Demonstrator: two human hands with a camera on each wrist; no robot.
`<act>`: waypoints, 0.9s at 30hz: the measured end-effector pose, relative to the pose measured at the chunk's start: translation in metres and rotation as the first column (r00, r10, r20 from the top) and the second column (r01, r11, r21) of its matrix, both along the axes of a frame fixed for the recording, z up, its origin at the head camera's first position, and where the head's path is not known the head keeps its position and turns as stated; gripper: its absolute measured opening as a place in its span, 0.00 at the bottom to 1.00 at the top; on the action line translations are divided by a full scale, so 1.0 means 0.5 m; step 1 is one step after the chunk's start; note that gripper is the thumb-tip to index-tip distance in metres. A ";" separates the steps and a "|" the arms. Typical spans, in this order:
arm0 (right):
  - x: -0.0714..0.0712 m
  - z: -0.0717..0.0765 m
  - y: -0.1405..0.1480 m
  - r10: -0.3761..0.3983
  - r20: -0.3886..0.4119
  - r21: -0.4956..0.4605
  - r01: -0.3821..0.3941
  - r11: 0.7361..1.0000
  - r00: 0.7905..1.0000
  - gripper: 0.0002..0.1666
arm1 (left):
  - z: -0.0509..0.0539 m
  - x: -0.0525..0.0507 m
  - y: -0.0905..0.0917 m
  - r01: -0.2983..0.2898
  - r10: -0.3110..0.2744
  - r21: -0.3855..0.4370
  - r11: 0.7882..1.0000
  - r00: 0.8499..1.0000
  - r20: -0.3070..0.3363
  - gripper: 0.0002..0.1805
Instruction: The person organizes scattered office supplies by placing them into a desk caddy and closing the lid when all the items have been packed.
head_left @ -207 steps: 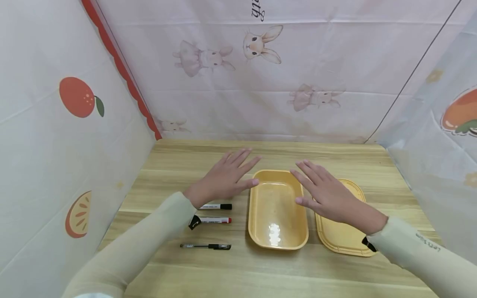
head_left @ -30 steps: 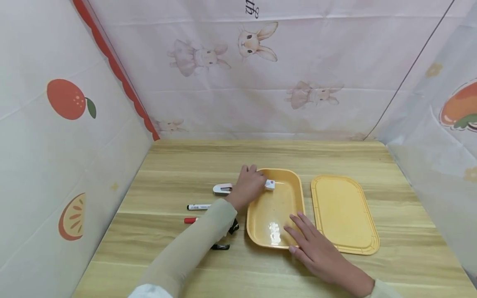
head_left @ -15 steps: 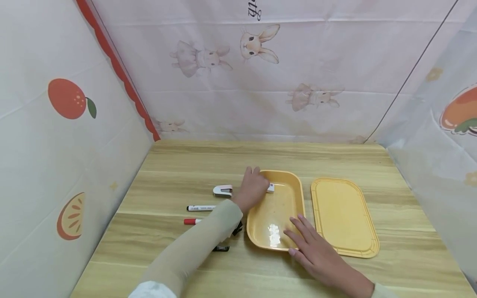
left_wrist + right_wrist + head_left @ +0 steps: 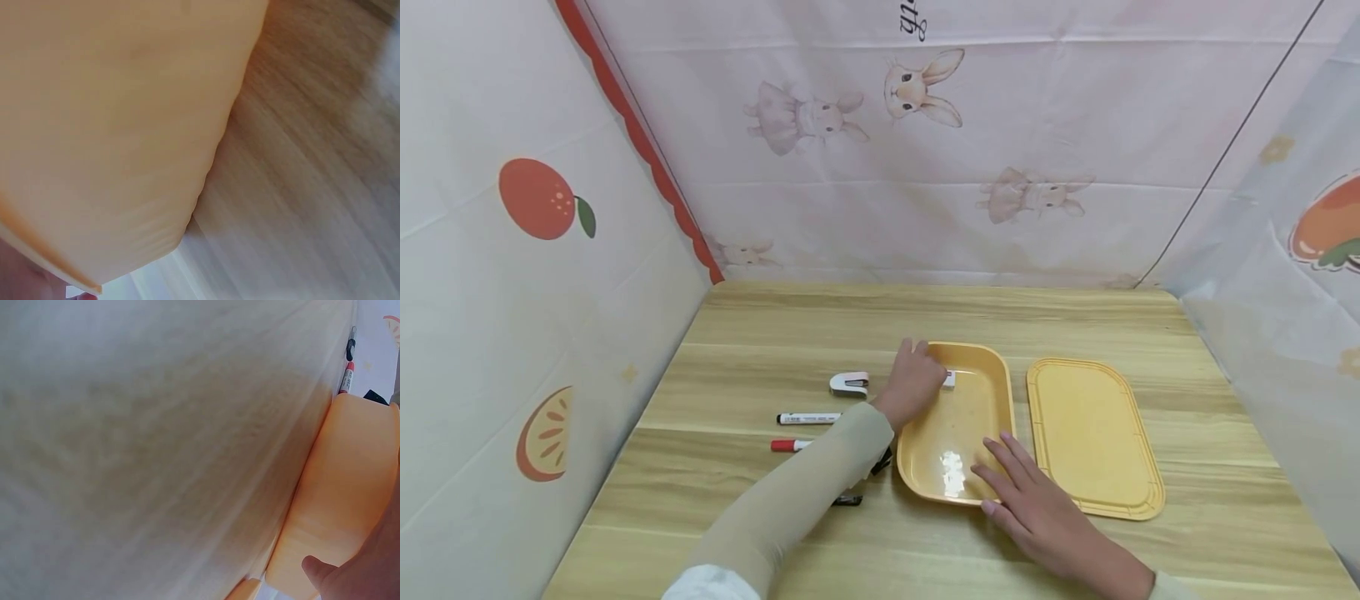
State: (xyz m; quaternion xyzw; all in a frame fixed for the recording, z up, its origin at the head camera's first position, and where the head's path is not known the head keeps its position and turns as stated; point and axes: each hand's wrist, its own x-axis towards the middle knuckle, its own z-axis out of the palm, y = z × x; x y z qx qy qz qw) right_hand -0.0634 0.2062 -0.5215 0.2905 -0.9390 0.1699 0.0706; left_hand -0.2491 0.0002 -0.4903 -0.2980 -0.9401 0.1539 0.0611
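Pale fabric walls [image 4: 1060, 108] w/ rabbit & fruit prints on 3 sides; printed script [image 4: 913, 18] on the back one is cut off at the top. Light wood-grain table [image 4: 895, 562] in front, near edge out of frame. My L arm, in a cream sleeve [image 4: 797, 492], crosses it. Deep yellow plastic tray [image 4: 951, 425], rounded corners, sits mid-table; flat yellow plastic lid [image 4: 1093, 433] lies just beside it, to the R.

My hands are apart. R hand [image 4: 1037, 512], fingers spread, rests at the tray's near R corner. L hand [image 4: 912, 383] is at the far L corner, fingers curled, pinching a small white box [image 4: 950, 380] inside the tray; fingertips & most of the box hidden.

L of tray: white marker w/ black end [image 4: 808, 418], white marker w/ red end [image 4: 786, 446], both part-covered by my arm; white stapler [image 4: 849, 383]; slim black pen [image 4: 847, 501], one end showing. Black piece [image 4: 882, 462] by my sleeve: can't tell what. L wrist view's mostly tray wall, blurry.
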 end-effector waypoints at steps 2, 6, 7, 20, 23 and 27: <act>0.000 0.002 0.000 0.000 0.005 -0.002 0.000 1.000 1.000 0.28 | -0.001 0.000 -0.002 -0.003 0.003 0.006 1.000 1.000 0.001 0.11; -0.001 0.004 0.000 0.007 -0.009 -0.005 -0.007 1.000 1.000 0.27 | -0.003 0.000 -0.005 -0.011 0.011 0.014 1.000 1.000 -0.004 0.10; -0.002 0.004 0.000 0.009 -0.014 -0.005 -0.009 1.000 1.000 0.27 | -0.004 0.001 -0.006 -0.011 0.011 0.018 1.000 1.000 -0.005 0.10; -0.001 0.000 0.002 0.008 -0.003 0.001 -0.008 1.000 1.000 0.27 | 0.004 0.007 -0.013 0.004 -0.004 0.092 0.996 1.000 -0.006 0.04; -0.001 0.001 0.003 0.002 0.005 0.014 -0.003 1.000 1.000 0.27 | 0.015 0.007 -0.017 0.023 -0.017 0.110 0.994 0.998 -0.053 0.10; -0.002 0.002 0.006 0.011 0.014 0.023 -0.011 1.000 1.000 0.27 | 0.028 0.005 -0.028 0.036 -0.025 0.159 0.987 0.997 -0.071 0.19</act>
